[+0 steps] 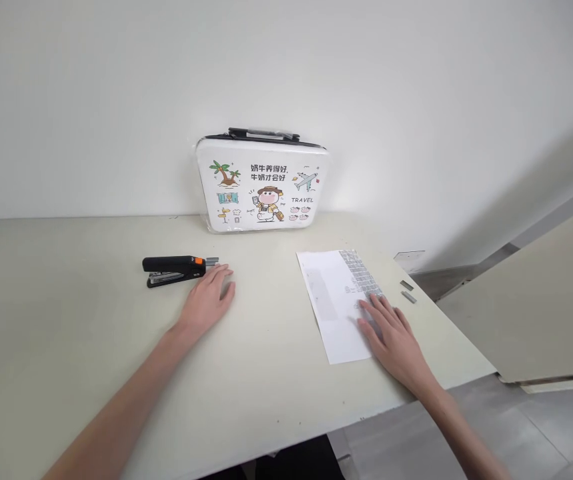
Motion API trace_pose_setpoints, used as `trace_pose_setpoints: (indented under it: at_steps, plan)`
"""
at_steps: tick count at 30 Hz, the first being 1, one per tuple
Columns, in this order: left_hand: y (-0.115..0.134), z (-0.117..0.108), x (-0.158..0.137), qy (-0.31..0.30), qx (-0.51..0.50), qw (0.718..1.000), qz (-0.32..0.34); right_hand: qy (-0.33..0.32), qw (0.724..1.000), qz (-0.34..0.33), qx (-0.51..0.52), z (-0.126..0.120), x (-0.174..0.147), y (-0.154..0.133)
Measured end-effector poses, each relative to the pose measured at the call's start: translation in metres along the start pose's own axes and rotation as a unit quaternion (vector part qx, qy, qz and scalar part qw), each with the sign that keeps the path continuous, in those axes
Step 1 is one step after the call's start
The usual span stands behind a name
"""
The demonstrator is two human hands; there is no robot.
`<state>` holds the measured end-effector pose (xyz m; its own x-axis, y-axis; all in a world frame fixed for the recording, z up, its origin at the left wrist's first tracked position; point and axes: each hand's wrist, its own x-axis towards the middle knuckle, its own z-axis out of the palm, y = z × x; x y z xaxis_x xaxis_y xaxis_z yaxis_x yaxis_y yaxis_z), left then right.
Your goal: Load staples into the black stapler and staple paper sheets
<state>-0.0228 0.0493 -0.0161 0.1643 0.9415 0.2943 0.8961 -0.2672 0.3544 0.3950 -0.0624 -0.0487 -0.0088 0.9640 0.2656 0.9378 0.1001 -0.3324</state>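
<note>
A black stapler point(173, 270) with an orange patch lies on its side at the left of the table, and a silver metal part point(211, 262) sticks out of its right end. Just beside that end, my left hand point(209, 297) rests with its fingers loosely stretched; whether the fingertips touch the metal is unclear. On the right lies a printed white sheet point(323, 293), with a grey block of dense print at its upper right. My right hand point(391, 337) lies on the sheet's right side, fingers spread and covering part of it.
Two small strips of staples point(408, 297) lie near the right edge of the table point(266, 360). A white case point(263, 187) with cartoon prints and a black handle stands against the wall. Beyond the right edge is a pale panel point(536, 293) above the grey floor.
</note>
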Motion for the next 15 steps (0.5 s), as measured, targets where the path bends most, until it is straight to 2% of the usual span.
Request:
trace_pose_setpoints:
  at_steps: [8,11,15]
  plan:
    - [0.003,0.001,-0.007,-0.005,-0.032,0.998,0.058,-0.009,0.999,-0.037,-0.007,-0.003,-0.019,-0.031]
    - [0.022,-0.004,-0.012,-0.034,-0.068,0.992,0.102,-0.020,0.997,-0.069,0.007,-0.003,-0.034,-0.060]
    - [0.060,-0.007,-0.022,-0.078,-0.087,0.980,0.158,-0.052,0.992,-0.104,0.048,-0.004,-0.054,-0.118]
